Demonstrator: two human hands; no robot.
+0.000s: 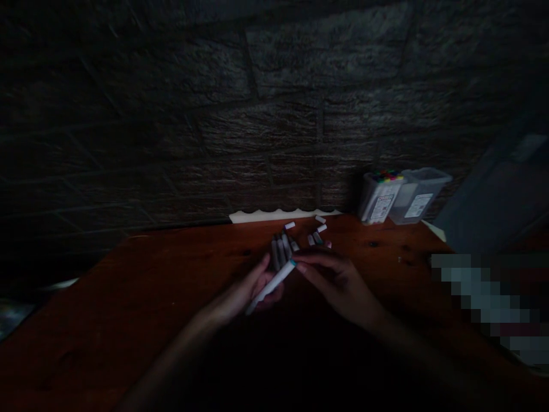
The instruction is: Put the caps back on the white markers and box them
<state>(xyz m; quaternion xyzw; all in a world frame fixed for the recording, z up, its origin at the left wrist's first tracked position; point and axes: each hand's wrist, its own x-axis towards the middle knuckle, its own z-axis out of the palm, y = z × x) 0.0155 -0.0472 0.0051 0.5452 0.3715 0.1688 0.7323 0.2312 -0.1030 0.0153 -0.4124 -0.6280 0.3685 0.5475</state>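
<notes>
A white marker (274, 284) with a teal end slants up to the right above the wooden table. My left hand (262, 286) is closed around its body, the thumb raised beside it. My right hand (338, 277) has thumb and forefinger pinched at the teal end. Just beyond my hands, several white markers (281, 247) lie side by side on the table. Loose caps (321, 228) are scattered behind and to the right of them, one cap (290, 225) lying apart on the left. The light is dim, so small details are hard to make out.
At the back right stands a clear plastic box (380, 197) full of markers with colourful ends, beside a second clear box (420, 197) with a label. A white wavy-edged strip (278, 216) lies along the foot of the dark brick wall (283, 126). The wooden table (141, 297) spreads to both sides.
</notes>
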